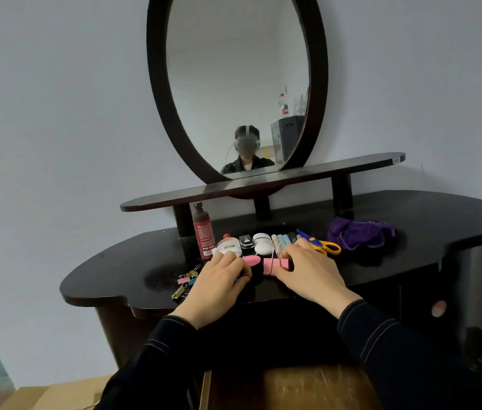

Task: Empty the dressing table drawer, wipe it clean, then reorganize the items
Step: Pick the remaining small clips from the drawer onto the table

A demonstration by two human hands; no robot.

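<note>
The drawer [287, 386] is pulled out at the bottom of the view, showing its bare, scuffed wooden floor. On the black dressing table top [115, 270], my right hand [310, 273] pinches a large pink binder clip [273, 265] between thumb and fingers. My left hand [219, 279] lies just left of it with curled fingers, its fingertips at a pink oval piece [252, 259]. Whether it holds that piece is unclear. A purple cloth [361, 232] lies crumpled at the back right.
A row behind my hands holds a red bottle [203, 232], a white jar [229, 247], a white round case [262, 242], several tubes [285, 239] and yellow-handled scissors [321, 245]. Small binder clips [186, 281] lie to the left. A shelf and an oval mirror [237, 84] stand behind.
</note>
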